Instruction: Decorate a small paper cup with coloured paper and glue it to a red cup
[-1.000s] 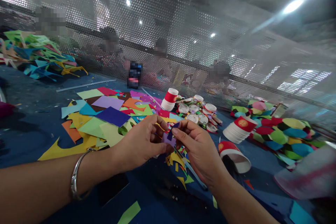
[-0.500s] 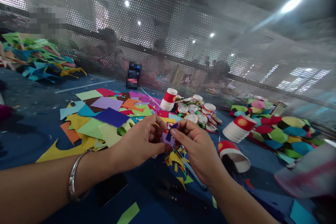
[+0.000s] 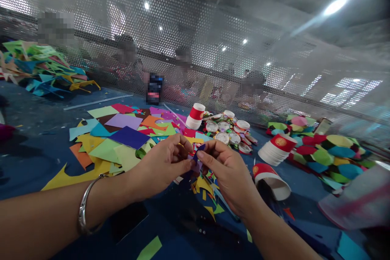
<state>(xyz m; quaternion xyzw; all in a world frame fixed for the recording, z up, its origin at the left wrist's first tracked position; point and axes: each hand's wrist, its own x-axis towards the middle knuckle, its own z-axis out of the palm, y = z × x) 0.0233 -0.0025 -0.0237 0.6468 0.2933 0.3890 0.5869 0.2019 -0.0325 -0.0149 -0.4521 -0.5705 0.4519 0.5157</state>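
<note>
My left hand (image 3: 163,164) and my right hand (image 3: 227,170) meet at the middle of the view, both pinched on a small purple paper piece (image 3: 196,158) held just above the blue table (image 3: 36,154). A silver bangle (image 3: 85,207) circles my left wrist. Under the hands lie little yellow, green and red paper scraps (image 3: 204,185). A spread of coloured paper sheets (image 3: 122,138) lies just behind my left hand.
A stack of red-and-white paper cups (image 3: 196,116) stands behind round lids (image 3: 228,130). More cups (image 3: 276,148) lie on their sides at right, beside coloured paper discs (image 3: 329,154). Paper offcuts (image 3: 42,67) pile up far left. People sit behind a perforated metal screen (image 3: 195,48).
My two hands have drawn closer together, and my fingers now cover more of the purple piece. Nothing else on the table has moved.
</note>
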